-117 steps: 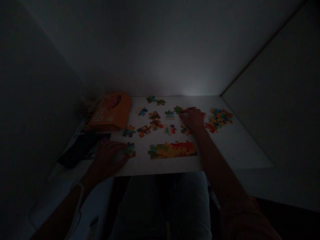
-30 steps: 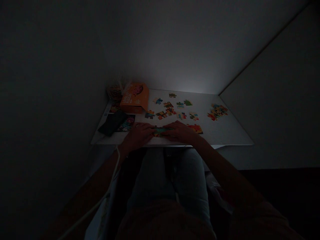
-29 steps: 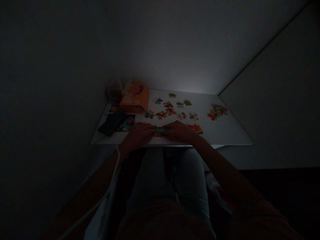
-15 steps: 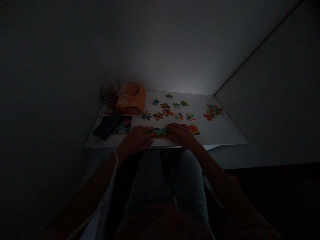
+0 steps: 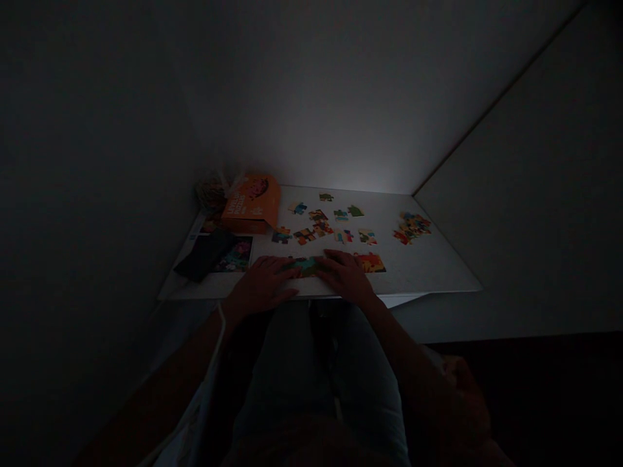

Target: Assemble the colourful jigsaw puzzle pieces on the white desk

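Note:
A joined strip of green and teal puzzle pieces [image 5: 306, 266] lies near the table's front edge, its ends partly hidden by my fingers. My left hand [image 5: 265, 282] rests at its left end, fingers stretched flat and thumb spread apart. From the other side my right hand [image 5: 344, 275] lays its extended fingers over the right end; its thumb is hidden. Beside the right hand a red and orange puzzle section [image 5: 370, 262] shows, partly covered. Several loose puzzle pieces [image 5: 321, 227] are scattered just beyond the hands. The light is very dim.
On the white table [image 5: 428, 272], a pile of puzzle pieces [image 5: 413, 227] lies at the right. An orange puzzle box [image 5: 250, 204] stands at the back left. A dark pouch-like object [image 5: 204, 255] partly covers a printed picture [image 5: 238, 253]. Walls border the table behind and at right.
The view has tilted slightly, so the table appears lower. Both hands stay on the green strip, the right hand shifted slightly left, showing more of the red and orange section.

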Tool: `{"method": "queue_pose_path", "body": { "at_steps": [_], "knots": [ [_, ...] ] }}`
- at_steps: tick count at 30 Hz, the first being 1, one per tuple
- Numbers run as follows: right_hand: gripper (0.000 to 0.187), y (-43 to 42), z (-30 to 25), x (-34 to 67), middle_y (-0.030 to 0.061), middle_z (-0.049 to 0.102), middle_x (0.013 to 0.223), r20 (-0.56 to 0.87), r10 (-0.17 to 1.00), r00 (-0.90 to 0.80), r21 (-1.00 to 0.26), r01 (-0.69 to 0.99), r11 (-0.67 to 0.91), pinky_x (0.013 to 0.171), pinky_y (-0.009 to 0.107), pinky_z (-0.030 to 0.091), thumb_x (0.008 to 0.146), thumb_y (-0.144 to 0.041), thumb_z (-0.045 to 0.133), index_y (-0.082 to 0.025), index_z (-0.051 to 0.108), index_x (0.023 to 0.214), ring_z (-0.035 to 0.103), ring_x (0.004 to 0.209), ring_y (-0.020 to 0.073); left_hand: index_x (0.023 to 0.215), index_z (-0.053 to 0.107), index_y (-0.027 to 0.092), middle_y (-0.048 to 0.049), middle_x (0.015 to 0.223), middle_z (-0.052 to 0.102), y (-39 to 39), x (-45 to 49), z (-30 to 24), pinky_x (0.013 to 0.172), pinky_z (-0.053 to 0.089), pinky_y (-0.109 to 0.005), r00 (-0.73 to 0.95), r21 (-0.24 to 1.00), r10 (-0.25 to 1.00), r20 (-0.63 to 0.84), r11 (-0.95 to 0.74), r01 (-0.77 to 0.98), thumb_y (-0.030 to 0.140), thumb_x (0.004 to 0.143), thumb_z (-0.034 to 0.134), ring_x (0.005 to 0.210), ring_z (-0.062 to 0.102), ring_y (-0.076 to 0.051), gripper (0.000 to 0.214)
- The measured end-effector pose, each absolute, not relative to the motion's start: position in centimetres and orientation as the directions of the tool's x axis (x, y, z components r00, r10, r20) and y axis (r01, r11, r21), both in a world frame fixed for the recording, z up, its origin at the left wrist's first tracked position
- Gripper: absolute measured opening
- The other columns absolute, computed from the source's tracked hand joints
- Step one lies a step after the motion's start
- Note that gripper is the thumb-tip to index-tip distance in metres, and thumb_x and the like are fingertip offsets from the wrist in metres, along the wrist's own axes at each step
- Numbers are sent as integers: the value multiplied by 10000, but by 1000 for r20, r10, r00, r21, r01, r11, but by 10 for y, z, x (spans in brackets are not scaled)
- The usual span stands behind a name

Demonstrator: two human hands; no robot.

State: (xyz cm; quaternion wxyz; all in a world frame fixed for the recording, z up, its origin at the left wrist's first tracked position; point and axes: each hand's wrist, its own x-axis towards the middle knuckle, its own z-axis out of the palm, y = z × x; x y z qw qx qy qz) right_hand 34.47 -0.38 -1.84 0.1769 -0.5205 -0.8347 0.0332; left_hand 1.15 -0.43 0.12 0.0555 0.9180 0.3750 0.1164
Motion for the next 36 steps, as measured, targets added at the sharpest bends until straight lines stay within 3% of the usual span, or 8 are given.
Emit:
{"method": "queue_pose_path", "body": {
  "at_steps": [5,11,17,22,27,30,32,36],
  "knots": [
    [469,-4,-9,339,76,677,1772,190,905,-380,-188,891,414,1297,722,589,1227,-513,659,-512,730,1691,661,1613,403,1666,728,398,-101,1760,657,-7,15,2,1356,480,-636,654,262,728,203,-684,681,558,1180,615,1588,630,-381,524],
    [467,-5,1,331,64,619,1827,82,923,-377,-44,923,381,1235,718,627,1249,-483,598,-521,719,1699,620,1652,422,1655,720,388,-101,1791,635,-8,15,0,1363,458,-635,643,247,733,224,-680,690,576,1184,614,1617,613,-367,518],
    [427,-4,-3,331,47,645,1806,123,927,-355,-103,924,368,1244,690,613,1250,-506,590,-515,752,1645,650,1605,395,1652,719,394,-83,1777,653,-10,20,4,1380,452,-620,630,240,750,201,-661,711,592,1191,594,1618,624,-348,517],
    [402,-4,-9,331,60,666,1785,177,920,-351,-114,921,373,1266,662,615,1234,-536,626,-475,789,1596,678,1574,387,1762,645,320,-106,1815,618,-21,48,9,1422,440,-579,631,239,756,173,-654,718,558,1228,521,1692,571,-331,598],
    [482,-7,-14,333,34,719,1727,261,889,-375,-90,908,409,1219,678,652,1253,-413,512,-541,745,1655,712,1555,373,1859,542,347,-118,1853,569,-28,77,-2,1389,490,-642,583,240,790,190,-613,753,543,1238,470,1707,554,-367,656],
    [587,-10,-16,348,32,730,1712,357,890,-283,-167,918,359,1249,690,631,1251,-365,418,-558,649,1755,699,1586,357,1869,530,309,-138,1886,520,-30,86,-9,1396,473,-691,550,227,816,179,-578,784,605,1239,430,1742,508,-395,703],
    [599,-13,-17,368,58,753,1681,423,885,-196,-230,921,314,1255,738,613,1242,-395,436,-558,606,1793,708,1576,384,1861,538,347,-103,1904,498,-32,89,-10,1412,459,-689,521,230,836,172,-548,804,647,1240,414,1766,482,-383,701],
    [609,-22,-23,418,109,735,1699,424,897,-124,-275,926,258,1233,790,618,1221,-469,466,-552,588,1813,711,1569,443,1860,542,392,-63,1912,486,-32,89,-14,1439,446,-661,501,210,852,153,-524,826,668,1240,405,1786,462,-357,692]
  ]
}}
